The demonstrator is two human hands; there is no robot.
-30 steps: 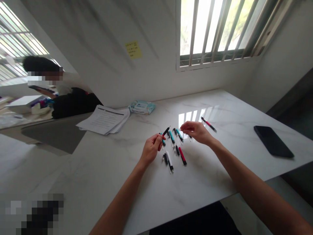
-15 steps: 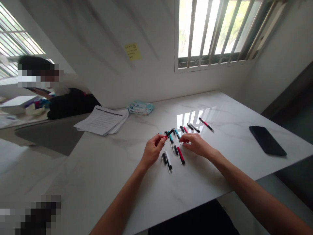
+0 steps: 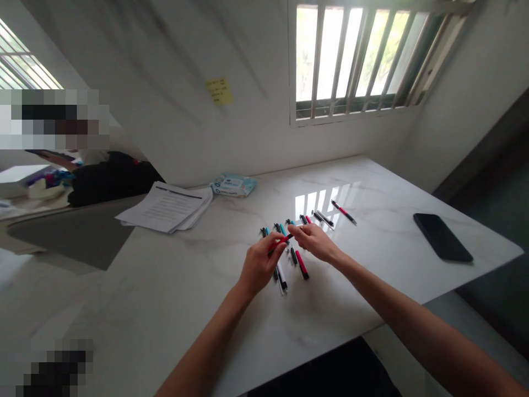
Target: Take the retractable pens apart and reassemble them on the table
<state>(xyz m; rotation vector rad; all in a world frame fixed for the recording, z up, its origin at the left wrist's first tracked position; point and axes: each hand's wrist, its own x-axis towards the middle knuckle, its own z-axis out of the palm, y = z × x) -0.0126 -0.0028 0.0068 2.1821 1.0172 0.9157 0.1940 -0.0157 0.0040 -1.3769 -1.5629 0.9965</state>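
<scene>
My left hand (image 3: 260, 263) is closed around a red and black pen barrel (image 3: 282, 240), its black end pointing up to the right. At that end, my right hand (image 3: 317, 241) pinches a thin, pale piece that looks like a pen refill (image 3: 303, 226). Beneath and around the hands lie pen parts in small groups. A red barrel (image 3: 301, 263) and a white barrel (image 3: 282, 277) rest nearest me. Teal barrels (image 3: 282, 228) are partly covered by my fingers. Farther right lies a red and black pen (image 3: 344, 212) in one piece.
A black phone (image 3: 443, 237) lies on the right of the marble-patterned table (image 3: 198, 309). Printed papers (image 3: 165, 207) and a blue wipes pack (image 3: 234, 185) sit along the wall, below a yellow sticky note (image 3: 219, 91). Another person (image 3: 103, 173) sits at the far left.
My right hand has lifted from the table and moved left, bringing the thin piece to the barrel's end. My left hand has lowered the barrel slightly. The view has shifted a little.
</scene>
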